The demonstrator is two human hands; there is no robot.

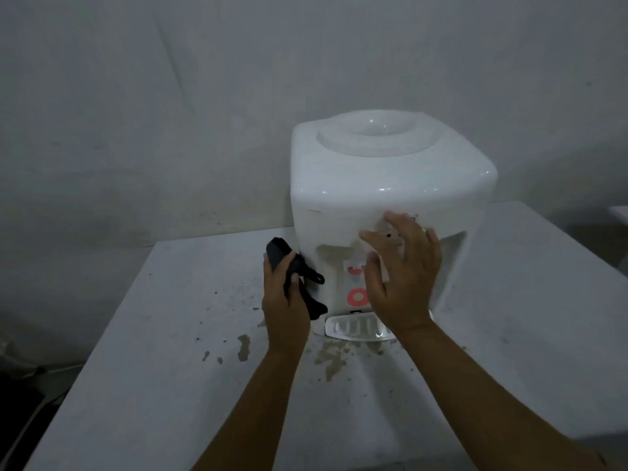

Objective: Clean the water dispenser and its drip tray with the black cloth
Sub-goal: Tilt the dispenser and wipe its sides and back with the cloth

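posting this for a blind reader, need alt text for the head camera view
A person's left hand grips a black cloth against the left front of a white water dispenser, while the open right hand reaches across its front panel. The drip tray sits below on a stained white table.

dispenser [384, 185] on table [153, 334], before wall [170, 96] | drip tray [356, 329] at its front base

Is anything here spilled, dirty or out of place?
Yes. Brownish stains and dark specks mark the white table before the drip tray of the water dispenser. They look like dried spills.
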